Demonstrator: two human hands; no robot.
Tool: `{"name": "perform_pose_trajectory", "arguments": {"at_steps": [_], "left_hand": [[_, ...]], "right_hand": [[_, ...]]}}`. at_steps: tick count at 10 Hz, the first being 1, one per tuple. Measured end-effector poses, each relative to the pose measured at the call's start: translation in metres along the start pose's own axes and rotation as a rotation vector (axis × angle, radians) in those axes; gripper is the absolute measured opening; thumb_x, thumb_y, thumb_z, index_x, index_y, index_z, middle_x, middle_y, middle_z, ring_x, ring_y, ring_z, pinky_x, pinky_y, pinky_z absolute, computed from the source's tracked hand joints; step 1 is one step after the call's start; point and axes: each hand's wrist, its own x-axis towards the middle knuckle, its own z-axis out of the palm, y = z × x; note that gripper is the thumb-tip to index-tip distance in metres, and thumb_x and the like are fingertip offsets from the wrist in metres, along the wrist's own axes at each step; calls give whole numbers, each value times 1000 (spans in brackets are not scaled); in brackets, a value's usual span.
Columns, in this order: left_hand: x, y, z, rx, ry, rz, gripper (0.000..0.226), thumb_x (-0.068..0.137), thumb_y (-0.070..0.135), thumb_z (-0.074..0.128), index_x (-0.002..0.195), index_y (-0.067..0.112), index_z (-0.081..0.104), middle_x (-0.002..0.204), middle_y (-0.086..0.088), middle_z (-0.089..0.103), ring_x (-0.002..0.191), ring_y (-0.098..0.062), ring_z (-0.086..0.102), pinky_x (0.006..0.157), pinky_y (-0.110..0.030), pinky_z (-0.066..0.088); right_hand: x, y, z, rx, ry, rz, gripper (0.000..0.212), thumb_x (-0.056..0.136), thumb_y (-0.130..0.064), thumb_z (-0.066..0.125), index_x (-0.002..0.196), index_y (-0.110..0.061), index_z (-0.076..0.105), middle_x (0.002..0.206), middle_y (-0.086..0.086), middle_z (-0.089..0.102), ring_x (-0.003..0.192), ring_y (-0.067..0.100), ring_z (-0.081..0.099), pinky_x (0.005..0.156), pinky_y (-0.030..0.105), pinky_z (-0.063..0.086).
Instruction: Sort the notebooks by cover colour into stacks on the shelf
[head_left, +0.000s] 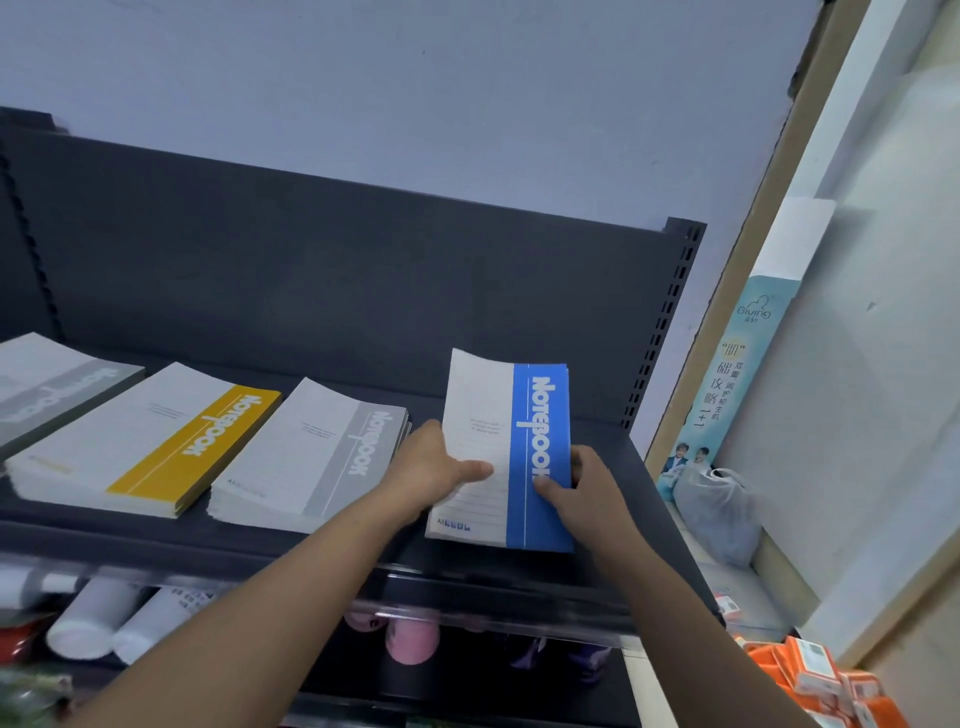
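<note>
Shelf (332, 312): dark matte metal deck with a flat back panel; perforated upright at its right end; clear plastic strip along the front lip
Blue notebooks (511, 457): thin paper-cover stack, rectangular, white panel on the left, blue band with white "NOTEBOOK" lettering on the right; sits at the right end of the shelf deck, held between both hands; far edges fan slightly
Left hand (434, 465): gripping the blue stack's left edge; thumb lies flat across the white panel, fingers hidden beneath
Right hand (584, 480): clasping the stack's right edge; thumb presses on the blue band, fingers curl round the side
Grey notebooks (317, 457): same format, grey band; neat stack just left of the left hand, on the shelf; page edges show as fine layers
Yellow notebooks (145, 447): thicker stack, mustard band; lies left of the grey stack, close beside it
Far-left stack (57, 389): dull grey-green band, partly cut off by the frame edge; exact colour hard to tell
Lower shelf: white cylindrical tubes (98, 616) lying on their sides; pink rounded items (410, 642), blurred
Right side: tall pale-blue printed carton (727, 384) leaning by a wall; crumpled translucent plastic bag (719, 512); orange packets (821, 675) at lower right
</note>
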Motion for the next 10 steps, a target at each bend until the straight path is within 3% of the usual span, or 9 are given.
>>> {"name": "perform_pose_trajectory", "arguments": {"at_steps": [1,2,3,6,8,10], "left_hand": [[-5,4,2,217,-8,-13,50,72,36,80,112,14,61,113,3,66,102,-19,63,88,-33,51],[-10,6,2,414,-35,-15,47,79,40,75,112,11,59,116,-3,65,104,-22,61,81,-29,48],[-14,6,4,557,-57,-25,49,83,45,68,112,7,58,118,-8,60,105,-24,58,76,-28,43],[-16,1,12,678,-21,4,58,84,51,64,119,5,56,127,-12,46,103,-27,59,88,-33,46],[-16,2,12,734,-44,13,59,87,52,60,121,4,55,127,-12,46,105,-27,58,90,-35,47],[-12,12,-1,725,-9,27,56,88,51,58,121,7,55,128,-12,49,116,-27,51,95,-35,44]], "right_hand": [[2,5,1,-52,-46,109,25,89,-18,66,108,-15,50,106,-3,61,92,14,60,66,24,50],[4,11,4,-181,-59,157,29,86,-22,69,109,-11,56,111,2,64,96,19,63,80,34,55],[2,11,6,-308,-61,149,28,87,-27,67,107,-12,57,110,1,64,95,18,62,77,32,52],[4,10,7,-605,-95,103,32,90,-38,60,111,-13,58,115,2,64,99,18,63,73,26,46],[9,13,6,-657,-75,87,36,84,-41,66,107,-14,56,116,5,59,98,20,61,82,34,53],[9,2,3,-722,-21,-4,41,87,-39,63,118,-15,51,119,7,50,110,23,52,87,34,46]]}}
